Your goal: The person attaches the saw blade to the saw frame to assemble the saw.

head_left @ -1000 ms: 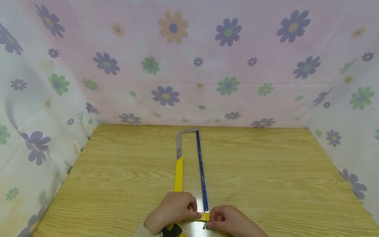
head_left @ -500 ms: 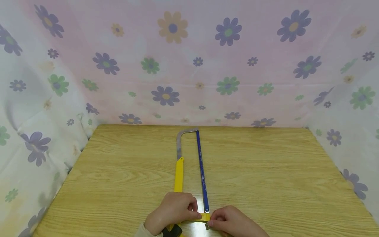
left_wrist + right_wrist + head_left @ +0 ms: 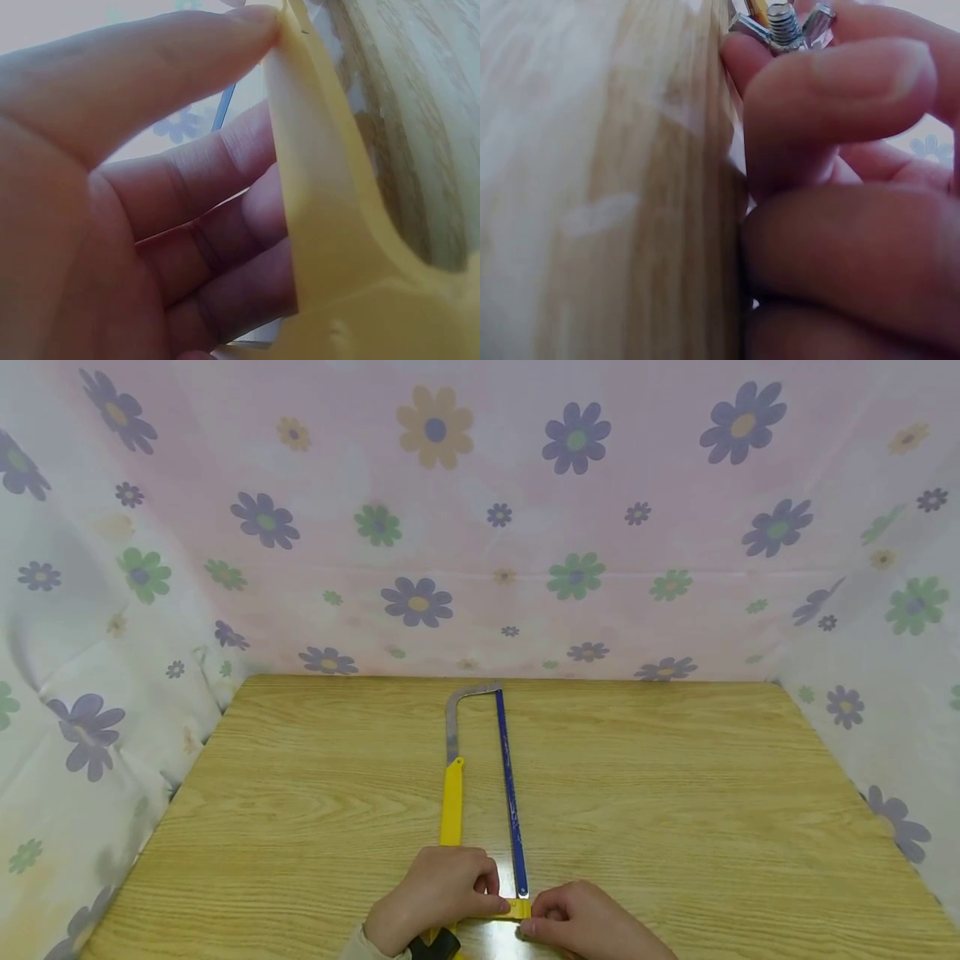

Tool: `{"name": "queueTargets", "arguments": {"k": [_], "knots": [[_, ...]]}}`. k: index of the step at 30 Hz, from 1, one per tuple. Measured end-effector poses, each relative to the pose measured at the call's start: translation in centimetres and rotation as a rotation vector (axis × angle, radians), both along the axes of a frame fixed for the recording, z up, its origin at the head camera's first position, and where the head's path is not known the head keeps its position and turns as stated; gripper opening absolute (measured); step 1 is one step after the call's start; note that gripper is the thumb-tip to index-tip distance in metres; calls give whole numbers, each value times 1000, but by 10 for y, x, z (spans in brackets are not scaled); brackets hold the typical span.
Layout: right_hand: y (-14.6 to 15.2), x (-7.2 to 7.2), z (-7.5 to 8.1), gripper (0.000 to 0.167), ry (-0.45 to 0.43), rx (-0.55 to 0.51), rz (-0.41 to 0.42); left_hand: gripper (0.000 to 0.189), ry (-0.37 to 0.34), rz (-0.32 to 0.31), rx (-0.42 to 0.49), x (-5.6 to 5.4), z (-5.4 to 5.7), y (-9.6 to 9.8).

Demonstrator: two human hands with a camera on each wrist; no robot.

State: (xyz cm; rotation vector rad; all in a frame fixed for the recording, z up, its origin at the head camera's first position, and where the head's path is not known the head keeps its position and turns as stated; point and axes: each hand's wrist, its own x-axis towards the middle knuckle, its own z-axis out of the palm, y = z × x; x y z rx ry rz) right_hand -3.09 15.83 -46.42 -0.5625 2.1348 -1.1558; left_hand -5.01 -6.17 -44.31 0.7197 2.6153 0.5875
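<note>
A hacksaw with a yellow-and-grey frame [image 3: 452, 802] and a blue blade [image 3: 512, 793] lies lengthwise on the wooden table. Its yellow near arm is gripped by my left hand [image 3: 446, 889], with the thumb along its edge and the fingers behind it in the left wrist view. At the end of that arm, my right hand [image 3: 588, 918] pinches a silver wing nut [image 3: 750, 26]. A threaded bolt [image 3: 783, 27] sticks out between the nut's wings in the right wrist view. The wing nut is hidden behind the fingers in the head view. The black grip [image 3: 435, 945] shows below my left wrist.
Wood-grain table [image 3: 690, 793] extends around the saw on both sides. Flower-print cloth [image 3: 480, 543] hangs behind the table's far edge and along its left and right sides.
The wing nut, seen at the right fingertips earlier at changing angles, is now covered by them. My right thumb has shifted slightly; the left hand and hacksaw keep their place.
</note>
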Motion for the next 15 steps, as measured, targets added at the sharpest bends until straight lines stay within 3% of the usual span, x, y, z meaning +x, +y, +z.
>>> {"name": "queueTargets", "arguments": {"k": [15], "knots": [[2, 0, -5, 20, 32, -40, 9, 23, 11, -4, 1, 0, 1, 0]]}}
